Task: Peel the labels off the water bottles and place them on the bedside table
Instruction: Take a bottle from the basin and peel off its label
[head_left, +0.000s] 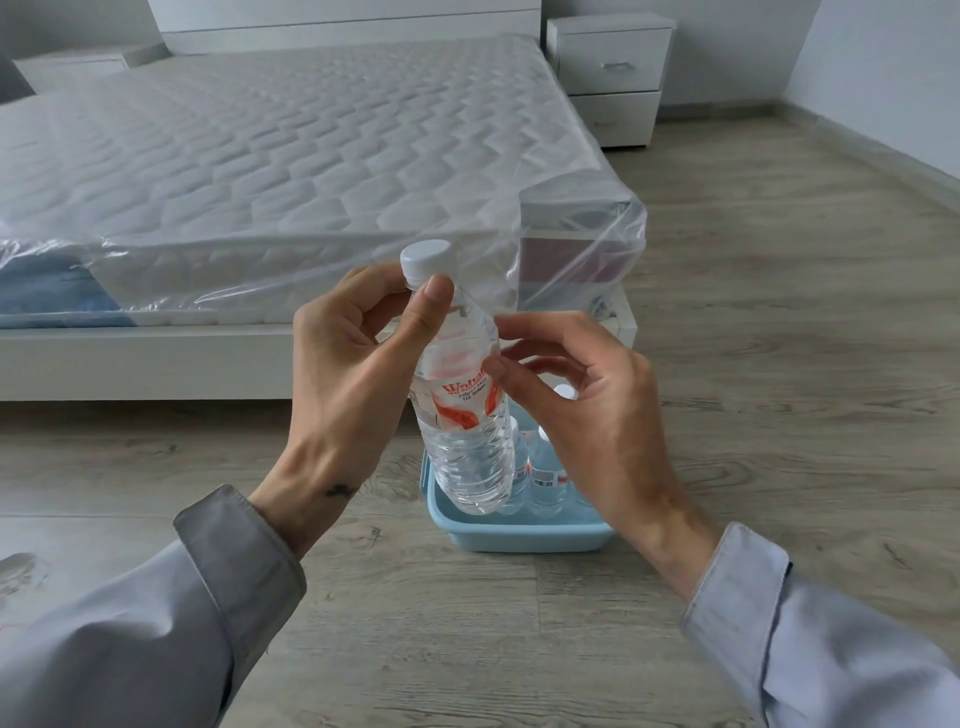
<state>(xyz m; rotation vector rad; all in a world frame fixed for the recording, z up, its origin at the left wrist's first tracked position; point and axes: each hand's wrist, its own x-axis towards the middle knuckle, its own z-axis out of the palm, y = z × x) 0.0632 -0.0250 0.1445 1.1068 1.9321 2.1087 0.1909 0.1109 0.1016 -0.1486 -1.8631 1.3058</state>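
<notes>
Hands (467, 379) grip one bottle (462, 415); others fill basin (519, 535).

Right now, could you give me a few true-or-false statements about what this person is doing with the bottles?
1. The left hand holds the water bottle near its neck. True.
2. The bottle's white cap is off. False: it is still screwed on.
3. The label is already gone from the held bottle. False: its red print still wraps the bottle, and the right hand picks at its edge.
4. More bottles stand in a light blue tub on the floor. True.
5. The mattress is wrapped in clear plastic. True.
</notes>
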